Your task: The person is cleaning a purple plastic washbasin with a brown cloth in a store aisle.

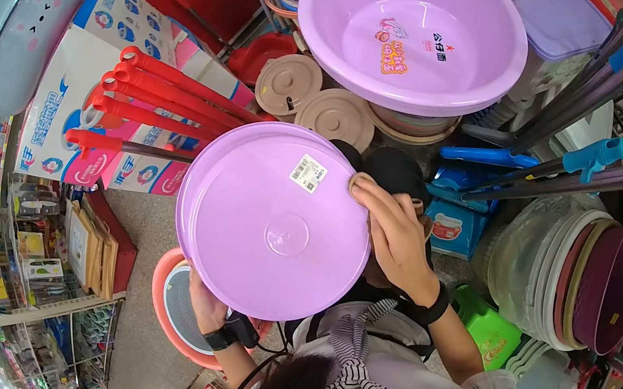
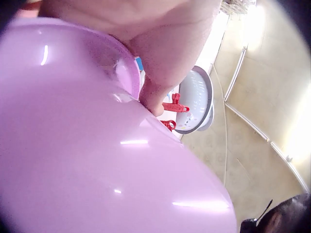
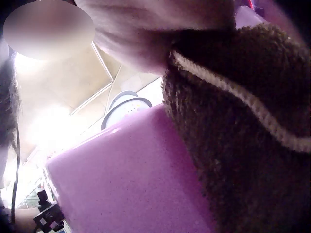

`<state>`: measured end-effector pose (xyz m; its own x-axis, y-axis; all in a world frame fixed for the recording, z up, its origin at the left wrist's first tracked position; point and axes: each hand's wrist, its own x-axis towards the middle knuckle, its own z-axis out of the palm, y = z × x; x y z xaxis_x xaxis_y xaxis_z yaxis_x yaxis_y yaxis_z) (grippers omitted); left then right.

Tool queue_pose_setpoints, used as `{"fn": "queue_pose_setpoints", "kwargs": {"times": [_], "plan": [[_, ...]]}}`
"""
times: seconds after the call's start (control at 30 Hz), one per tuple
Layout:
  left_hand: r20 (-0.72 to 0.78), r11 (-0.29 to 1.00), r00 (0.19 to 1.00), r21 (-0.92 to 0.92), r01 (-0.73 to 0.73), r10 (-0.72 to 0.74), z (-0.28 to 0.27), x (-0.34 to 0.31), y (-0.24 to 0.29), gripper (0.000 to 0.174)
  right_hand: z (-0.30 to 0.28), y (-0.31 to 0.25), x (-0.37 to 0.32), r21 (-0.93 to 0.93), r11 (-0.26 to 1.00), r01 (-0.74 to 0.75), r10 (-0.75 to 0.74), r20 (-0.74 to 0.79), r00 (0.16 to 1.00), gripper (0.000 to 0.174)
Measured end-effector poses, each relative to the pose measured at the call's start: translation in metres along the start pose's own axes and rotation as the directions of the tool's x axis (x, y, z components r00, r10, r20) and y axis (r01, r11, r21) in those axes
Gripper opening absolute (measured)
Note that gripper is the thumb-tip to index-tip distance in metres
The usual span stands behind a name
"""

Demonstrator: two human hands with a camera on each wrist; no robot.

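Note:
A round purple basin [image 1: 282, 223] with a white barcode sticker is held up in front of the person. The left hand [image 1: 206, 305] grips its lower left edge; in the left wrist view the left hand [image 2: 165, 48] has its thumb on the rim of the glossy basin [image 2: 112, 160], other fingers hidden. At the upper right rim, the right hand [image 1: 401, 242] pinches a brown cloth. Close up in the right wrist view, this dark fuzzy cloth [image 3: 233, 126] with a beige edge hangs against the basin [image 3: 126, 170], under the right hand [image 3: 170, 29].
Another purple basin [image 1: 412, 38] tops a stack ahead, with beige lids [image 1: 288, 85] nearby. Red handles [image 1: 170, 101] stick out at left beside a printed carton [image 1: 68, 96]. Nested buckets [image 1: 609, 286] stand at right. A coral-rimmed basin [image 1: 161, 293] is below the held one.

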<state>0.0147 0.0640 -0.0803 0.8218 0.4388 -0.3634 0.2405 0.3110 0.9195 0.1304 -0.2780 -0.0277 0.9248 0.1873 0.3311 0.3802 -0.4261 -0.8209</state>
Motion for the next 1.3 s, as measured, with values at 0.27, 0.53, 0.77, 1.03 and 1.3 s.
{"fn": "queue_pose_setpoints", "kwargs": {"times": [0.27,0.53,0.77,1.03,1.3], "plan": [[0.012,0.992,1.0,-0.128,0.005,-0.003,0.006,-0.001,0.0,0.035,-0.001,0.005,0.015,0.062,0.997,0.048,-0.051,0.045,0.998,0.04],[0.04,0.998,0.998,-0.052,-0.037,0.039,0.005,-0.006,-0.002,0.035,-0.005,0.015,-0.025,0.112,0.993,0.035,-0.045,0.089,0.995,0.034],[0.023,0.977,0.996,0.196,-0.087,0.084,0.009,-0.004,0.001,0.036,0.014,0.007,-0.036,0.114,0.992,-0.049,0.062,-0.11,0.992,0.03],[-0.014,0.99,0.998,-0.129,0.052,-0.055,0.006,0.0,0.001,0.037,0.008,0.006,-0.048,0.076,0.997,-0.029,0.035,-0.071,0.997,0.031],[-0.022,0.996,0.997,-0.058,0.074,-0.075,0.016,0.0,0.014,0.035,0.003,0.008,-0.066,0.123,0.992,-0.016,0.019,-0.022,1.0,0.034]]}}
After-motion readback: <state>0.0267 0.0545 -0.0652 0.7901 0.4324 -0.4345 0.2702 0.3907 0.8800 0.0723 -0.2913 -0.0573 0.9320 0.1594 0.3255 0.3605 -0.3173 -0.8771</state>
